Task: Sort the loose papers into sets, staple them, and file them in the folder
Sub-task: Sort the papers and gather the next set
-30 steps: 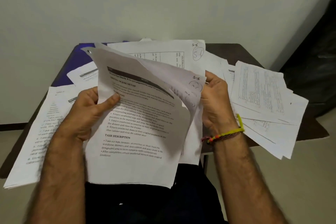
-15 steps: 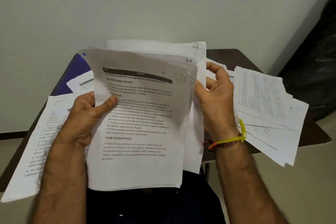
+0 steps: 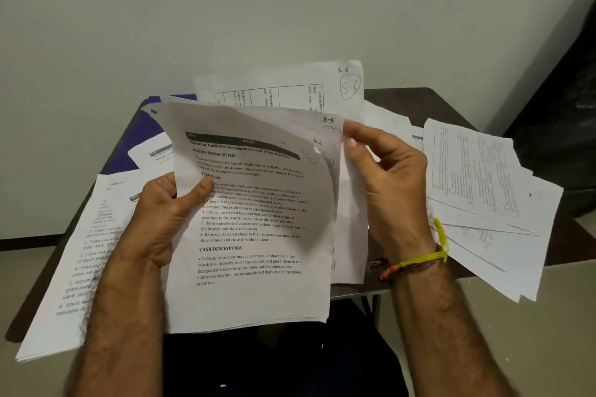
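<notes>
Left hand (image 3: 167, 213) fingers clench the printed sheaf (image 3: 254, 235) at its left edge, thumb on top; right hand (image 3: 387, 184) fingers pinch its upper right corners. Beyond both lie loose papers (image 3: 483, 190) on the table (image 3: 419, 100).

I count two hands, left hand (image 3: 163, 219) at 8 o'clock, right hand (image 3: 392, 182) at 3, and one blue folder (image 3: 146, 135) at 10.
</notes>
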